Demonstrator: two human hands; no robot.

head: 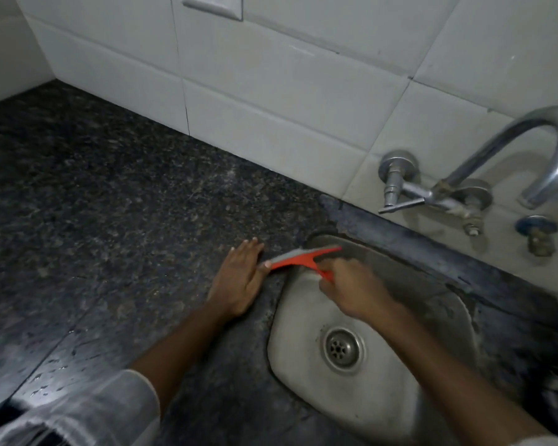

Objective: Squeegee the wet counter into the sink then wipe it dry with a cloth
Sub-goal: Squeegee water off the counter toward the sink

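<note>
A red squeegee (298,259) with a grey blade lies across the far left rim of the steel sink (290,320). My right hand (355,289) grips its handle above the basin. My left hand (242,278) rests flat on the dark speckled granite counter (110,220), fingers together, with its fingertips at the squeegee's left end. Water drops glisten on the counter at the near left (49,371). No cloth is in view.
A chrome tap (509,149) with a lever valve (400,188) juts from the white tiled wall (271,107) over the sink's far right. The drain (342,349) sits mid-basin. A white sleeve (87,410) covers my left forearm.
</note>
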